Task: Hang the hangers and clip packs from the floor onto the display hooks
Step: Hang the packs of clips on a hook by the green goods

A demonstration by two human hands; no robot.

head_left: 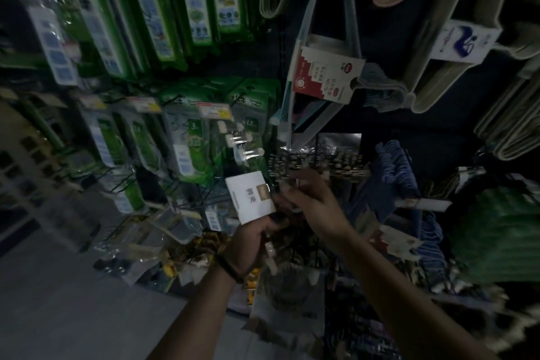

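While holding the clip pack (252, 199) pinched in the left hand (251, 238) grip, right hand (312, 202) grip just beside, too blurred to tell: likely hanging step; next, thread its card onto a hook above the grip.

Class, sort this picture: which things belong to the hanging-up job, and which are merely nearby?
Job: clip pack, held in the left hand; right hand beside it; loose packs on the floor.
Merely nearby: green extension-cord packs; price tags; grey hangers already hung.
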